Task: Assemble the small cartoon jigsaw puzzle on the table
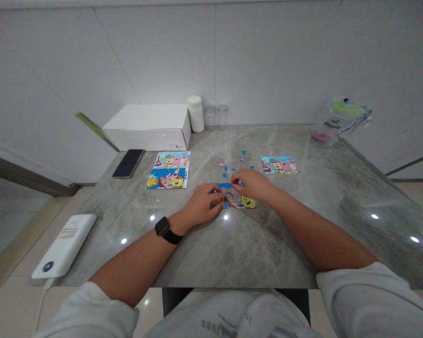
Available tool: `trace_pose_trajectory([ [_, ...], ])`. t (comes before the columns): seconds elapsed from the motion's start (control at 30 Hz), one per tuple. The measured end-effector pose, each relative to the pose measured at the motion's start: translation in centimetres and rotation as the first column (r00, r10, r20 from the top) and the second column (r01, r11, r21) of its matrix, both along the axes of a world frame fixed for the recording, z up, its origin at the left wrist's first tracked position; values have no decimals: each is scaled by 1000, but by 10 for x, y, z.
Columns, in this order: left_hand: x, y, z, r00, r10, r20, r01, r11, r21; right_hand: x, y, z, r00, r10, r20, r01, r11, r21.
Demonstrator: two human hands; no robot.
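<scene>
A partly assembled cartoon jigsaw puzzle (pixel 248 202) lies on the grey table, with a gap showing grey in its middle. My left hand (pixel 204 203), a black watch on its wrist, rests at the puzzle's left side, fingers apart and lying over that edge. Above the upper part of the puzzle, my right hand (pixel 248 182) is closed in a pinch on a small puzzle piece, mostly hidden by the fingertips. Several loose puzzle pieces (pixel 225 167), mostly blue with some pink, are scattered just beyond both hands.
A picture card (pixel 167 178) lies left and a finished-looking puzzle picture (pixel 280 165) right. Around the table (pixel 232 253) stand a phone (pixel 128 163), white box (pixel 146 136), white bottle (pixel 196 115), two glasses (pixel 222 117), a plastic bag (pixel 341 122) and a cabled white device (pixel 65 244).
</scene>
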State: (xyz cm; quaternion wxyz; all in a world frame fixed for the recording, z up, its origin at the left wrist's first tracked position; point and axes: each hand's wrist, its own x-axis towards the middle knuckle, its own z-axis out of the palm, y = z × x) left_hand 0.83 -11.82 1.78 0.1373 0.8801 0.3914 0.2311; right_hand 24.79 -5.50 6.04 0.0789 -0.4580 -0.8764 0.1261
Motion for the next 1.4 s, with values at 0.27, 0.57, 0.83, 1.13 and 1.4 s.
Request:
trace_pose_trajectory([
  [0.27, -7, 15, -12, 973, 153, 170, -145, 988, -60, 12, 11, 15, 896, -156, -416, 253, 949, 188],
  [0.57, -9, 20, -17, 954, 155, 258, -139, 987, -79, 72, 29, 35, 703, -324, -633, 527, 835, 157],
  [0.83, -11, 23, -18, 935, 180, 306, -164, 983, -77, 117, 5, -30, 818, -464, -340, 525, 844, 113],
  [1.13, -14, 24, -12, 903, 261, 340, -238, 965, -108, 125, -3, -49, 874, -432, -224, 466, 875, 133],
  [1.4, -17, 25, -16, 874, 318, 367, -280, 948, -154, 128, -1, -58, 878, -414, -241, 458, 873, 165],
])
